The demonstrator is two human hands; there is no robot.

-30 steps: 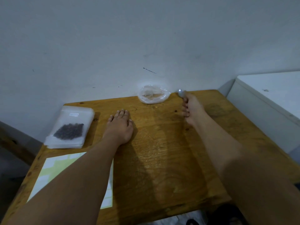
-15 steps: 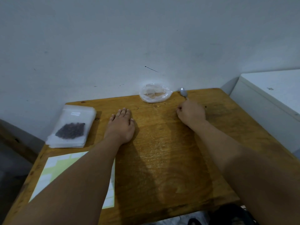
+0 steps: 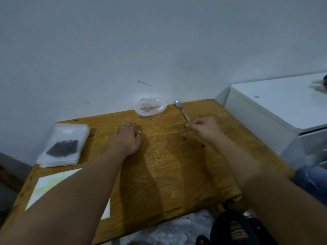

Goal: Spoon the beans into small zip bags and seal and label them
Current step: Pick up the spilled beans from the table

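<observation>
On grainy wooden table (image 3: 177, 165), left hand (image 3: 127, 139) flat, fingers straight and pressed together; right hand (image 3: 206, 128) loosely curled just beside handle of slim metal spoon (image 3: 182, 110), contact unclear. Far left, stacked clear zip bags (image 3: 77, 132), topmost holding dark round beans (image 3: 62, 148); crumpled plastic bag (image 3: 150, 108) far centre.

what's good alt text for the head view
On a wooden table the left hand lies flat and the loosely curled right hand sits at the handle end of a spoon. A stack of zip bags, the top one holding dark beans, and a label sheet lie at left; a crumpled clear bag sits by the wall.
</observation>
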